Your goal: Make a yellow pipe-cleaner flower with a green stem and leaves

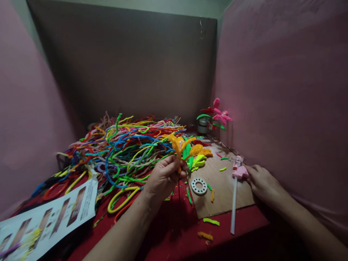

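Note:
My left hand [166, 174] is closed round the base of an orange pipe-cleaner flower [178, 144], which stands upright with a dark thin stem pointing down below the fingers. At the right, my right hand [262, 181] is closed on a pink glue gun [239, 169]; a long clear glue stick [234, 206] extends from it toward the table's front edge. Behind the left hand lie more orange petals [199, 150], green pieces [186, 154] and yellow-green pieces [199, 162].
A brown board [217, 203] bears a round metal disc with holes [199, 186] and short scraps. A large pile of coloured pipe cleaners [130, 145] fills the left and back. Yellow-handled scissors [122, 200] and a printed sheet [81, 214] lie left. Pink flowers [221, 116] stand behind.

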A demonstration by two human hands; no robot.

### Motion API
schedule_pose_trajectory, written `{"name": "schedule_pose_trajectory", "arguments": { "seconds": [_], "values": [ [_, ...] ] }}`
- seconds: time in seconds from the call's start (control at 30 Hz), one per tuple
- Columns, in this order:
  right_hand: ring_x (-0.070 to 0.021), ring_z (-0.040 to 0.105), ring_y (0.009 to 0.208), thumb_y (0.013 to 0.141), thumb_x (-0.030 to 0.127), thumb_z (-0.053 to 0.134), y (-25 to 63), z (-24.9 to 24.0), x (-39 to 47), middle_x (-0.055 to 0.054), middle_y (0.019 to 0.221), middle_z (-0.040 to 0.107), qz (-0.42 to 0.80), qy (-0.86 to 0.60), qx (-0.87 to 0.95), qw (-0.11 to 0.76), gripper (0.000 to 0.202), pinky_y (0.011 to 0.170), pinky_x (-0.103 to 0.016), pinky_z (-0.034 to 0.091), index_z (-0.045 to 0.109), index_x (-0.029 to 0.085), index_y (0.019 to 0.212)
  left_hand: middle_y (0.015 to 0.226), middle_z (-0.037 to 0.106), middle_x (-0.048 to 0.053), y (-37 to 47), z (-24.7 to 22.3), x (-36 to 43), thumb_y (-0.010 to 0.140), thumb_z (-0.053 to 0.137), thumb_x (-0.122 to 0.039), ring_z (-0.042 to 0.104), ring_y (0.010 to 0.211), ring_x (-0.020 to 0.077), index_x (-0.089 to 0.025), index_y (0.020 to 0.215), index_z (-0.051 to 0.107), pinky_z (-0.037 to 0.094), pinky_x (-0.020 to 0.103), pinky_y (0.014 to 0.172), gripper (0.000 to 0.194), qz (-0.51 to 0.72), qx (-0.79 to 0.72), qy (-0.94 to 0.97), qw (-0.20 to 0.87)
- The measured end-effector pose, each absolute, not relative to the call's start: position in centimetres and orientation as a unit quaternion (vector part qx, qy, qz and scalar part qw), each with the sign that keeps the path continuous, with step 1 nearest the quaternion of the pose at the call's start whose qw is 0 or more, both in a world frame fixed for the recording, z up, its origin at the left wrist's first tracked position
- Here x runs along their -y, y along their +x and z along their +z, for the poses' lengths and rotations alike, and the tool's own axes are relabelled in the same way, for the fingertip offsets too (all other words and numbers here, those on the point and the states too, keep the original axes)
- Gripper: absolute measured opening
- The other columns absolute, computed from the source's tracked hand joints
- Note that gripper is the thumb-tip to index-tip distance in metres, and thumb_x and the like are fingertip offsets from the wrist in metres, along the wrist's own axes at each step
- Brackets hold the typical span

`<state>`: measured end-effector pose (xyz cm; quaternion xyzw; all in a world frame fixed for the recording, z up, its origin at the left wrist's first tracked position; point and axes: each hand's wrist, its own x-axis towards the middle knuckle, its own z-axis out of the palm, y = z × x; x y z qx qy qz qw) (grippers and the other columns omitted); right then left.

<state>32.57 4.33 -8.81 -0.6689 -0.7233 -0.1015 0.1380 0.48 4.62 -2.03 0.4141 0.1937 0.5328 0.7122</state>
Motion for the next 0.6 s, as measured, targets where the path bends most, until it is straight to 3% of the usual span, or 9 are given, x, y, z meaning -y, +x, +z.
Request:
{"name": "schedule_pose_trajectory", "arguments": {
  "seconds": [0.23,0.37,0.47,0.53,0.6],
  "values": [
    [-0.0236,0.053,0.079,0.082,0.015,0.04,31.7,-8.0,-5.1,-0.015,0.096,0.058,-0.131,-0.652,0.734,0.14,0.033,0.07,-0.035,0.042,0.056,0.011,0.11,0.064,0.06,0.003,0.4,-2.0,-4.6,0.07,0.067,-0.022,0.053,0.049,0.0082,-0.011,0.07,0.057,0.042,0.02,0.048,0.014,0.54,-0.196,0.396,0.716],
    [-0.0272,0.051,0.088,0.08,0.016,0.041,29.2,-5.5,-4.1,-0.015,0.097,0.06,-0.129,-0.646,0.714,0.237,0.031,0.076,-0.042,0.041,0.06,0.012,0.104,0.063,0.061,0.003,0.7,-1.9,-4.3,0.069,0.067,-0.02,0.053,0.049,0.0077,-0.011,0.07,0.058,0.042,0.019,0.049,0.014,0.54,-0.178,0.388,0.725],
    [-0.0227,0.054,0.088,0.081,0.023,0.045,24.8,-3.4,-2.9,-0.01,0.094,0.063,0.078,-0.554,0.734,0.386,0.022,0.078,-0.039,0.042,0.064,0.016,0.091,0.062,0.06,0.004,1.0,-1.8,-3.9,0.069,0.068,-0.022,0.053,0.049,0.0076,-0.011,0.071,0.059,0.041,0.018,0.047,0.015,0.533,-0.173,0.384,0.734],
    [-0.0175,0.056,0.074,0.079,0.029,0.051,21.5,-2.3,-2.4,-0.005,0.085,0.063,0.294,-0.486,0.705,0.425,0.021,0.066,-0.033,0.045,0.063,0.019,0.093,0.062,0.06,0.004,1.2,-1.8,-3.7,0.068,0.068,-0.023,0.053,0.049,0.0078,-0.01,0.07,0.059,0.041,0.018,0.047,0.016,0.523,-0.177,0.383,0.74],
    [-0.0127,0.053,0.065,0.076,0.033,0.058,18.6,-1.5,-2.3,-0.002,0.079,0.061,0.421,-0.429,0.631,0.491,0.021,0.057,-0.026,0.043,0.062,0.019,0.091,0.062,0.06,0.004,1.3,-1.9,-3.6,0.069,0.068,-0.023,0.053,0.049,0.0079,-0.01,0.07,0.059,0.042,0.018,0.048,0.016,0.514,-0.182,0.386,0.744]
  ]
}}
